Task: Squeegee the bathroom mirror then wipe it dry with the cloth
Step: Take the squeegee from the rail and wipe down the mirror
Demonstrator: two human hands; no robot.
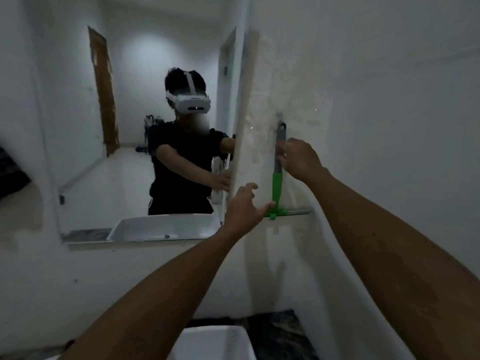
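Note:
The mirror (104,152) covers the left wall and shows a person in a headset. To its right, on the white side wall, a squeegee (277,188) hangs from a hook, with a grey upper handle, a green lower part and its blade at the bottom. My right hand (301,158) touches the grey handle, fingers curled at it. Below and to the left, my left hand (245,206) is open with fingers spread, its fingertips at the green head. No cloth is in view.
A white basin (215,341) sits at the bottom centre on a dark patterned counter (275,331). The mirror's lower edge (130,242) reflects the basin. Something dark (10,172) shows at the far left.

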